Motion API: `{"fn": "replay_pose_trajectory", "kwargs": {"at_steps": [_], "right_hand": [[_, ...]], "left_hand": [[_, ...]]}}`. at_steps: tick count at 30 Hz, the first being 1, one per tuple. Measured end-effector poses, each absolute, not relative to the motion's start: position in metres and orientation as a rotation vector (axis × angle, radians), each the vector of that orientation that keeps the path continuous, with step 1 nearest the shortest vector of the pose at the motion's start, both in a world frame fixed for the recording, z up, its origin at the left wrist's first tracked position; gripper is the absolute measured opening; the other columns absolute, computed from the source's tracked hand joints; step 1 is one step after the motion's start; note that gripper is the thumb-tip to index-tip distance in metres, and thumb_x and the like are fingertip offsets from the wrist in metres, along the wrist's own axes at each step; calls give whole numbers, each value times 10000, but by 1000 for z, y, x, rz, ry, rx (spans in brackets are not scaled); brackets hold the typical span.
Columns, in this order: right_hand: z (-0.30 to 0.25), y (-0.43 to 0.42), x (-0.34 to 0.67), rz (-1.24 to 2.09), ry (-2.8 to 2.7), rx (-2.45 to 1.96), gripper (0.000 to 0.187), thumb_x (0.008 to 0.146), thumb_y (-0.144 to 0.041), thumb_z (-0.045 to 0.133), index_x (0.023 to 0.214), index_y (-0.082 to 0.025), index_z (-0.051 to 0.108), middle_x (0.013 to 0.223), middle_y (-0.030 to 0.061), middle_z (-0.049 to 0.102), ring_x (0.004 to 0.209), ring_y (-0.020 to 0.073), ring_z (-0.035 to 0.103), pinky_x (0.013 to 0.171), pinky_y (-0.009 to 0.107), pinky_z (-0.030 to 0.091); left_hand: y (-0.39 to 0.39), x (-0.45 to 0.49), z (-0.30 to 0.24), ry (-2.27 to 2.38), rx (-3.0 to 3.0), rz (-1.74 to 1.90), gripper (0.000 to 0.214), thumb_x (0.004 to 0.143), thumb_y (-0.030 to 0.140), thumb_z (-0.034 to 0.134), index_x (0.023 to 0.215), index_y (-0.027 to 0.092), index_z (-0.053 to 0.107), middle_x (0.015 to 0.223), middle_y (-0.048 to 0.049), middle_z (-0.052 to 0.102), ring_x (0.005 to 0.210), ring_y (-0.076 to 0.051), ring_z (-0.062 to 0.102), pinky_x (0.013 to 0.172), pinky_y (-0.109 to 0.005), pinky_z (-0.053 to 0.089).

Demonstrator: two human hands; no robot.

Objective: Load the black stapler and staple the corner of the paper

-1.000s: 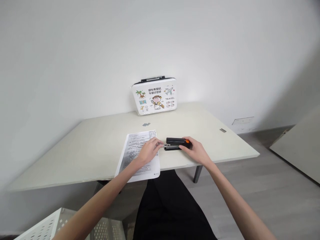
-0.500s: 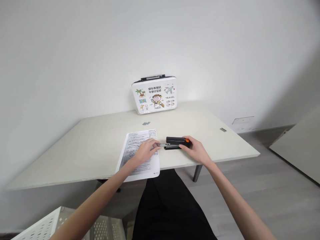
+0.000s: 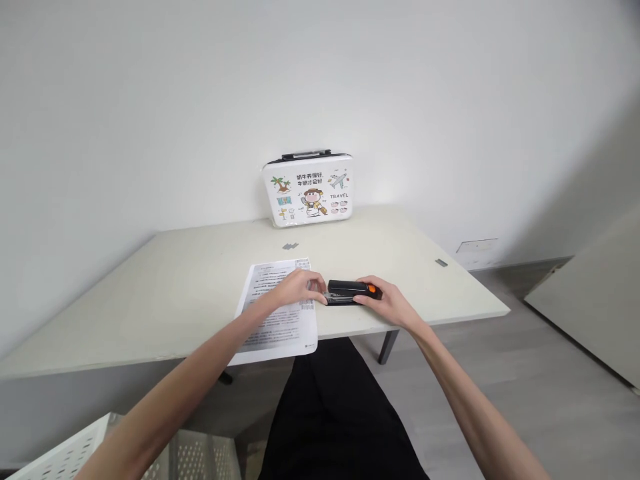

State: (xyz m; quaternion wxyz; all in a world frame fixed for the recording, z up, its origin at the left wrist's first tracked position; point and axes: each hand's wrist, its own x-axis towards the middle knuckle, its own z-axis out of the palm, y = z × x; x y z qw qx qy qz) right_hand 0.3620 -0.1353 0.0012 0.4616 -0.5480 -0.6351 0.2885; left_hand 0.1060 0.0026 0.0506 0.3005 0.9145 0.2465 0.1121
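A black stapler (image 3: pixel 346 287) with an orange button lies near the table's front edge, its top arm apart from the base and metal parts showing between. My right hand (image 3: pixel 386 301) is closed around its back end, thumb at the near side. At the front end my left hand (image 3: pixel 299 288) has its thumb and fingers pinched on the stapler's metal tray; the fingertips partly hide that end. Under my left hand and wrist lies a printed sheet or stack of paper (image 3: pixel 283 333), its near edge reaching past the table's front edge.
Small grey staple strips (image 3: pixel 290 246) lie on the white table (image 3: pixel 165 293), another strip (image 3: pixel 441 263) at the right. A white case (image 3: pixel 311 190) with cartoon prints leans on the back wall. Below left stands a white perforated basket (image 3: pixel 75 450).
The metal tray, which stuck out to the left of the stapler, has gone further into it as my left hand moved right. My right hand stays on the stapler's back end.
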Motion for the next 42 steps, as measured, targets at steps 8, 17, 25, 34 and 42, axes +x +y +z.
{"fn": "replay_pose_trajectory", "kwargs": {"at_steps": [8, 17, 25, 34, 42], "right_hand": [[4, -136, 362, 707, -1557, -1335, 422, 850, -556, 746, 1134, -246, 711, 1149, 66, 767, 1076, 269, 698, 994, 418, 531], [-5, -133, 364, 656, -1563, -1338, 408, 878, -538, 721, 1171, -255, 697, 1194, 69, 755, 1106, 269, 693, 998, 410, 529], [1, -139, 360, 715, -1555, -1340, 403, 873, -552, 719, 1149, -259, 698, 1159, 61, 752, 1065, 263, 683, 976, 411, 528], [3, -141, 360, 785, -1599, -1326, 422, 862, -567, 740, 1154, -265, 707, 1167, 58, 750, 1089, 269, 682, 997, 416, 519], [-3, -139, 361, 725, -1642, -1343, 427, 874, -571, 732, 1176, -270, 705, 1196, 54, 755, 1121, 276, 686, 1016, 421, 525]], "left_hand": [[18, 125, 55, 675, 2574, 233, 523, 622, 666, 908, 808, 225, 698, 738, 16, 727, 675, -177, 667, 599, -262, 389], [-29, 89, 53, 866, 2662, 462, 518, 813, 666, 789, 1081, 241, 661, 1087, -68, 726, 1005, -286, 686, 830, -372, 510], [-107, 0, 40, 1028, 2714, 329, 581, 1036, 591, 552, 1535, 302, 480, 1664, -65, 433, 1573, -312, 322, 1275, -506, 294], [-119, 6, 21, 935, 2857, 307, 571, 1092, 486, 481, 1643, 402, 362, 1743, 7, 266, 1623, -312, 188, 1320, -550, 191], [-133, 32, 23, 878, 2796, 384, 501, 1131, 352, 400, 1626, 427, 388, 1726, 30, 310, 1618, -279, 209, 1320, -537, 224]]}}
